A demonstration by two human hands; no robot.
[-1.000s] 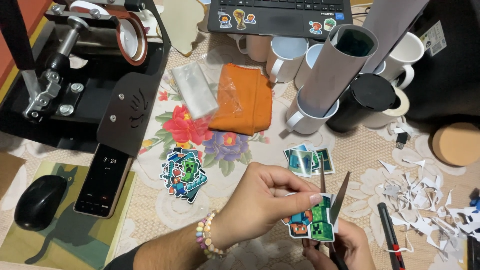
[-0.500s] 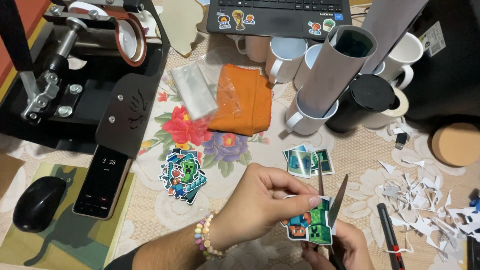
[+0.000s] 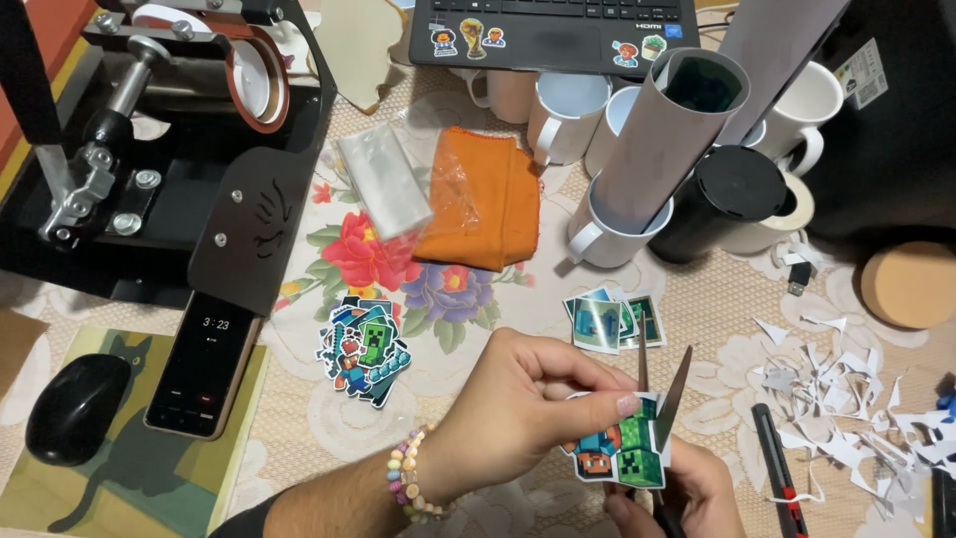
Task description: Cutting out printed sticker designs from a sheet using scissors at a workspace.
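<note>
Sticker [image 3: 619,450], lower centre of frame: pinched by left hand [image 3: 518,408]; right hand [image 3: 687,493] gripped open scissors [image 3: 662,399]; best cut slowly along the outline.

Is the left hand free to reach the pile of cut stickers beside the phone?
Probably not yet: the left hand pinches a colourful sticker sheet. The path to the pile looks open.

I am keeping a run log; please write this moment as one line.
left hand: pinches sticker | right hand: holds scissors, blades open at sticker's top edge | nearby: paper scraps, cut stickers pile
</note>
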